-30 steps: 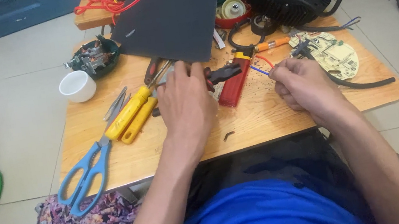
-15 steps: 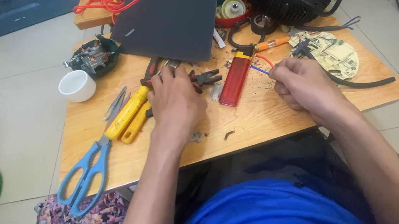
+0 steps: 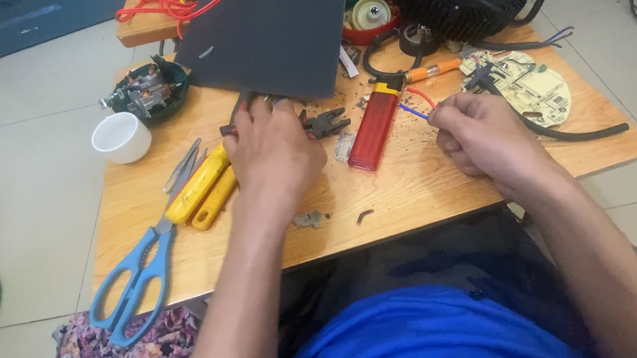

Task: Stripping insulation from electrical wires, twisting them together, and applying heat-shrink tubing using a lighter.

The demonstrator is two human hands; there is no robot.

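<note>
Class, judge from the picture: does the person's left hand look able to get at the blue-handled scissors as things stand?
Probably yes. The left hand rests on the pliers, and the scissors lie uncovered near the table edge on that side, with only the yellow-handled tool beside them.

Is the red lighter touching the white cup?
Apart. The head view shows the lighter lying far right of the cup, with bare table and the left hand between.
</note>
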